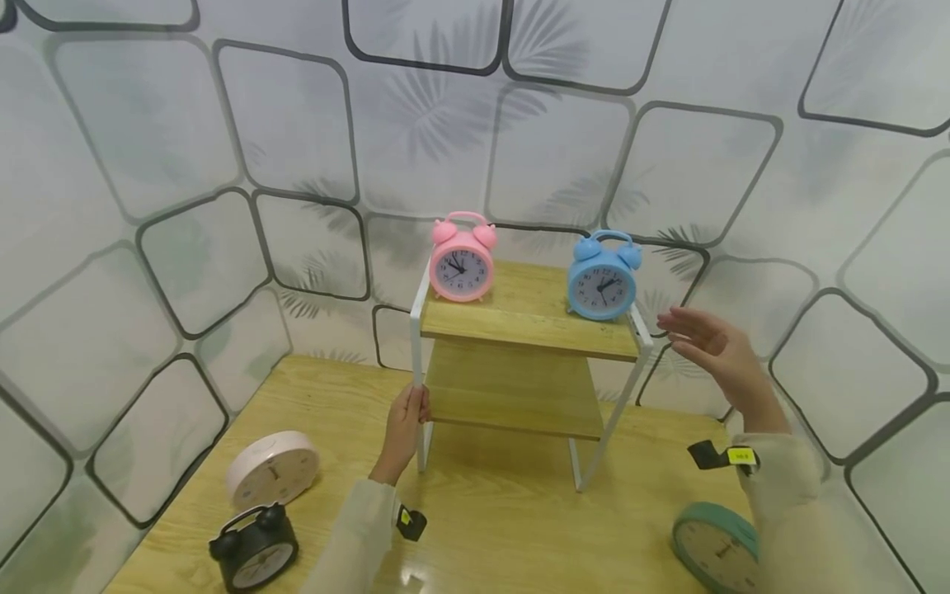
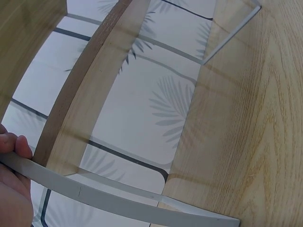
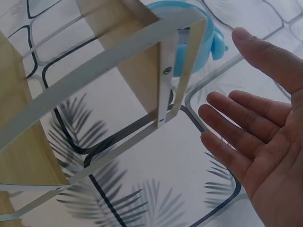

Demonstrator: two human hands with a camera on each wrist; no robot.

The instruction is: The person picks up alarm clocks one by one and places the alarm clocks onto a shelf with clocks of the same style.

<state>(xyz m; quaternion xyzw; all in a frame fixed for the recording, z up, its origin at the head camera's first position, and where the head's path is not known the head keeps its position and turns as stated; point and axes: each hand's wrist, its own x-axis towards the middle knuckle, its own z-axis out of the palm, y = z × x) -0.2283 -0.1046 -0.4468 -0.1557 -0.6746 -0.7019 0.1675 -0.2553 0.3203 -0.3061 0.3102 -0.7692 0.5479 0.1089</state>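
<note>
A two-tier wooden shelf (image 1: 512, 322) with a white metal frame stands on the table. My left hand (image 1: 406, 417) grips its left front leg, fingers curled round the white bar (image 2: 104, 197). On the top board, a pink twin-bell alarm clock (image 1: 462, 262) sits at the left end and a blue twin-bell alarm clock (image 1: 601, 279) at the right end. Beside the blue clock, apart from the shelf, my right hand (image 1: 716, 355) is raised with its fingers extended. In the right wrist view that hand (image 3: 255, 132) holds nothing, its palm facing the shelf frame.
At the table's left lie a pale pink round clock (image 1: 273, 470) and a black twin-bell alarm clock (image 1: 256, 551). A green round clock (image 1: 716, 544) stands at the right, partly behind my right sleeve. Patterned wall covering (image 1: 297, 124) rises behind the wooden table (image 1: 505, 536).
</note>
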